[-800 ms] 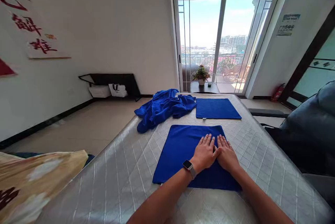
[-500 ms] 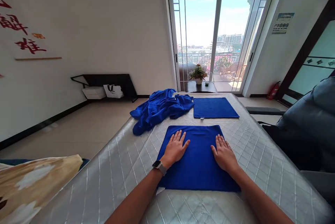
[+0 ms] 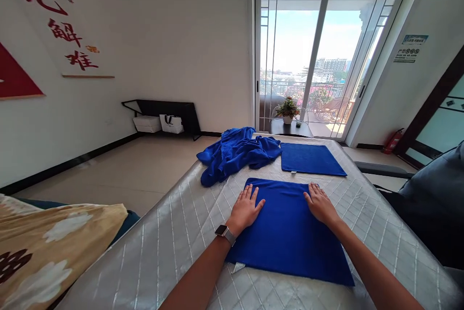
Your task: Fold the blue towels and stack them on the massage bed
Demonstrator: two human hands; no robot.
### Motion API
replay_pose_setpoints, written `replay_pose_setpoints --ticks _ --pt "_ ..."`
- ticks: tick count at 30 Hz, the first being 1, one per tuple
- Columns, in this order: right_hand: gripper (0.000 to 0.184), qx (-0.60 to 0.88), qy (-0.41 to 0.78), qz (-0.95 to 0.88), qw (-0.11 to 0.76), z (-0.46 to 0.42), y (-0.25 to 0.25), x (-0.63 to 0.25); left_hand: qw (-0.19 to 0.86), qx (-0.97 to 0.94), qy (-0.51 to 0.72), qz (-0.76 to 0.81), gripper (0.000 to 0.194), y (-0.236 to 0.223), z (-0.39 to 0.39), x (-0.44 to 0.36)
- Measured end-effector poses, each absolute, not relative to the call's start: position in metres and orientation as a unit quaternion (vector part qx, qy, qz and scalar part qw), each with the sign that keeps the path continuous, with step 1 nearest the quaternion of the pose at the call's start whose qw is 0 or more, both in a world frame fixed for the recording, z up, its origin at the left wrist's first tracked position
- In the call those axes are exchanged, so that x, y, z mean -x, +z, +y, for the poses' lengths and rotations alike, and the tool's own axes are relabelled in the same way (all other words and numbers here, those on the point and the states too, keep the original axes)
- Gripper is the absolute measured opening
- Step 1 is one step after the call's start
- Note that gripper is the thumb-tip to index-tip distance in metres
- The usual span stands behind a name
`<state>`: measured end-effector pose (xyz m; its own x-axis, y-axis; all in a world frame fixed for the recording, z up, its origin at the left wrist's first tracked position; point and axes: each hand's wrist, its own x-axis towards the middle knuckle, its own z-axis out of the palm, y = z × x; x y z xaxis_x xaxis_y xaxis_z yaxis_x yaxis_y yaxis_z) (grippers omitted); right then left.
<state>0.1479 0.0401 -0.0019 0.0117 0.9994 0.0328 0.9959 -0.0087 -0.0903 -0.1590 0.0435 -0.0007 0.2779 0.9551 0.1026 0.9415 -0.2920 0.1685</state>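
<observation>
A blue cloth (image 3: 286,232) lies spread flat on the quilted silver mattress (image 3: 174,242), a white tag showing at its near left corner. My left hand (image 3: 245,209), with a watch on its wrist, rests flat on the cloth's far left part, fingers stretched out. On the far right edge, my right hand (image 3: 321,203) lies palm down with its fingers extended. Beyond them sits a second flat blue cloth (image 3: 312,159), also tagged. To its left is a crumpled heap of blue cloth (image 3: 239,152).
A tan patterned blanket (image 3: 72,247) is at the lower left. A dark chair (image 3: 435,194) stands close on the right. Past the mattress's far end, a small table (image 3: 290,129) holds a potted plant (image 3: 288,109) before the sliding glass door (image 3: 290,54).
The view has swung left and up. My right hand has slid toward the cloth's far right corner, while my left hand stays near the far left. Both hands remain flat on the cloth.
</observation>
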Motion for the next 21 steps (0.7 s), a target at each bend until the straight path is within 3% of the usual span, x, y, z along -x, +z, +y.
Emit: replay_pose_setpoints --ticks 12,21 --pt "0.065 0.742 0.002 -0.667 0.064 0.046 -0.022 -0.148 -0.013 -0.778 0.122 0.616 0.08 0.004 0.048 0.161" --pt "0.063 0.736 0.002 -0.676 0.042 0.044 -0.015 -0.147 -0.005 -0.897 0.167 0.41 0.064 0.007 0.058 0.006"
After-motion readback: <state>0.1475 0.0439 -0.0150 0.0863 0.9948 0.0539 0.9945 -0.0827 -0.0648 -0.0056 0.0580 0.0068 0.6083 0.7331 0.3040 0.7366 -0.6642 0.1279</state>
